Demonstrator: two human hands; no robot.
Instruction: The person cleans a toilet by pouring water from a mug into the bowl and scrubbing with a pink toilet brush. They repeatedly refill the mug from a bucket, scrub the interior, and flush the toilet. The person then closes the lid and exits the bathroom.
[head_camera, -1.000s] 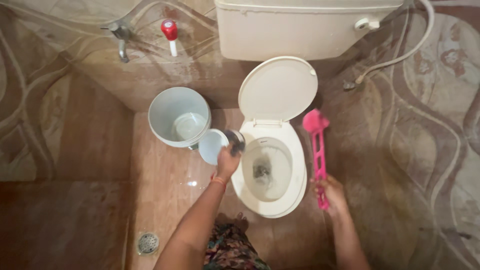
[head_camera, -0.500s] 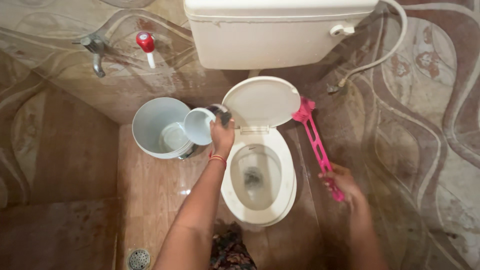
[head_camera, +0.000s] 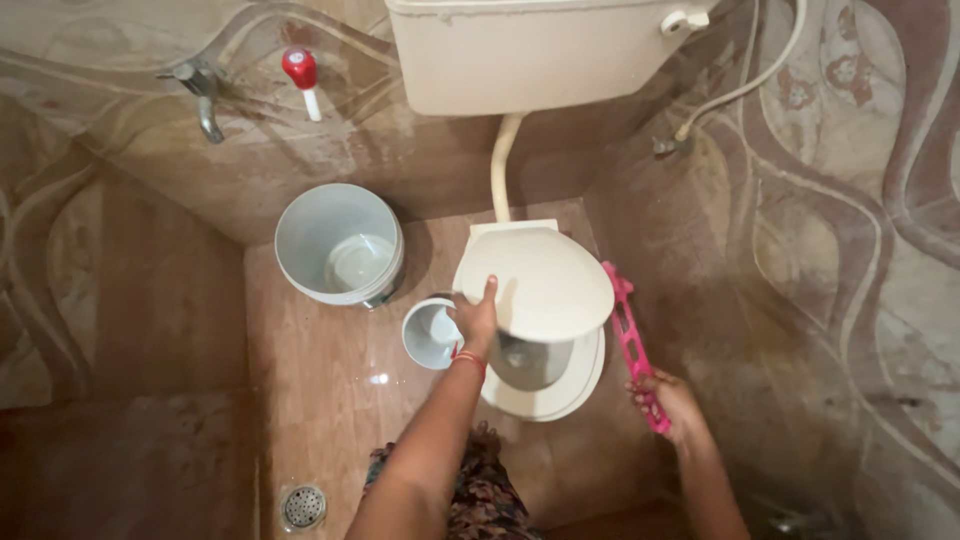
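Observation:
My left hand (head_camera: 476, 322) is beside the white toilet's left rim. It grips a small pale blue mug (head_camera: 430, 334) by the handle, and one finger stretches onto the edge of the toilet lid (head_camera: 540, 285). The lid hangs half lowered over the bowl (head_camera: 548, 385), hiding most of it. My right hand (head_camera: 668, 400) is closed around the lower end of a pink toilet brush (head_camera: 628, 325). The brush stands along the toilet's right side with its head near the back.
A pale blue bucket (head_camera: 340, 245) with a little water stands left of the toilet. Above it are a metal tap (head_camera: 205, 95) and a red-topped valve (head_camera: 300, 70). The cistern (head_camera: 530, 50) hangs on the back wall, with a hose (head_camera: 745, 85) to its right. A floor drain (head_camera: 303, 507) is at bottom left.
The lid has swung down from upright to half over the bowl. My left hand brought the mug from the bucket's rim down to the toilet's side. The brush stayed to the right.

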